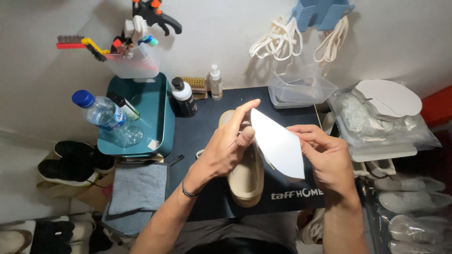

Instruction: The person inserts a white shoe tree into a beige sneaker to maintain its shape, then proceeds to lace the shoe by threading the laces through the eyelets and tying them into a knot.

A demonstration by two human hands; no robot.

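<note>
A beige shoe (247,181) lies on a dark mat (197,136), toe toward the wall. Both hands hold a folded white paper sheet (280,143) just above the shoe's opening. My left hand (228,148) pinches the sheet's left edge with the index finger stretched along its top. My right hand (325,155) grips the sheet's right side. Most of the shoe's opening is hidden behind my left hand and the paper.
A teal bin (160,115) with a water bottle (101,113) stands at the left, a grey towel (136,188) below it. Small bottles (184,97) and a brush stand by the wall. A clear tub (301,89), bagged insoles (386,117) and wrapped shoes (409,202) are on the right.
</note>
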